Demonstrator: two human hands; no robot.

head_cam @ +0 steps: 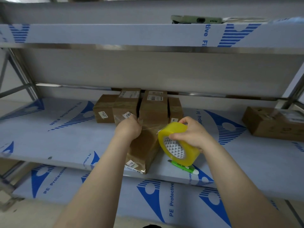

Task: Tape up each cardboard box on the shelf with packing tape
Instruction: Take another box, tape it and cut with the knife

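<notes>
Label (128, 115) "1107" beside left hand (129, 129); shelf film (65, 139) reads "PE Protective".

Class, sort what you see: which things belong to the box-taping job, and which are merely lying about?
Job: yellow roll of packing tape in the right hand; brown cardboard box at the shelf front under the left hand; stacked brown cardboard boxes behind; green-and-white cutter, probably.
Lying about: green phone on the top shelf.
</notes>
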